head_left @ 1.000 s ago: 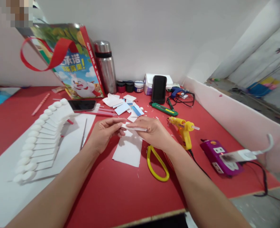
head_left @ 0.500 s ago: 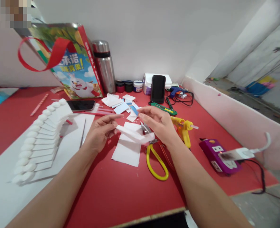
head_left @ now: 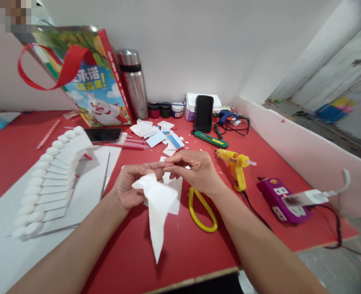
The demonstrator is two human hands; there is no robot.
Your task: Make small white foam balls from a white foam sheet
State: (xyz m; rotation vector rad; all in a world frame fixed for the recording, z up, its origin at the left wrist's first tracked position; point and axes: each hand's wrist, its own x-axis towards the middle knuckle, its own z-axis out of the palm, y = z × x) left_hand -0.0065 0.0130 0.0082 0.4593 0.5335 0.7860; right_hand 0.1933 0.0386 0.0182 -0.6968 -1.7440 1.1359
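A white tissue (head_left: 160, 204) hangs loosely from my left hand (head_left: 133, 183), its long corner pointing down over the red table. The fingers of my left hand are curled around its upper part. My right hand (head_left: 195, 169) meets the left fingertips, its thumb and fingers pinched together. Whatever lies between those fingertips is too small or hidden to make out. Under the hands lies a white paper sheet (head_left: 176, 200), partly covered. Just below my right hand shows the yellow handle (head_left: 203, 216) of a cutting tool, whose head is hidden.
A curved white stair-like model (head_left: 52, 175) stands at left on white board. Cut card pieces (head_left: 157, 139), a green utility knife (head_left: 211, 139) and a phone (head_left: 103, 134) lie behind. A yellow glue gun (head_left: 237, 167) and purple power strip (head_left: 286, 202) are at right.
The white tissue, a narrow folded strip before, now hangs down spread out. My right hand has moved down and left to meet my left hand, away from the card pieces.
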